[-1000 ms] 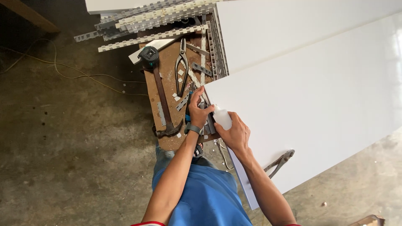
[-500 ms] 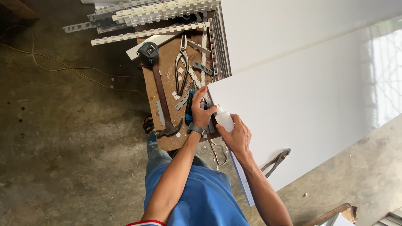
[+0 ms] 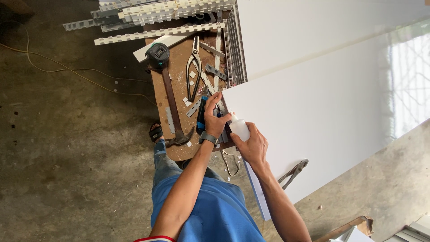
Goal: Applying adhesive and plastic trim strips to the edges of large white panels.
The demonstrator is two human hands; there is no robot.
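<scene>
Beside hammer (image 3: 174, 110) and snips (image 3: 194, 67), hands: right (image 3: 252, 145) grips white bottle (image 3: 238, 127), left (image 3: 214, 120) pinches its tip.

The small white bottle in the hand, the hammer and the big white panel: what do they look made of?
Small white squeeze bottle: probably soft, matte plastic, slightly translucent. Claw hammer: dark, dull metal head, seemingly rusty; brown handle, wood or steel, unclear. Large white panel: smooth and glossy, mirroring a window; likely laminated board or plastic.
</scene>
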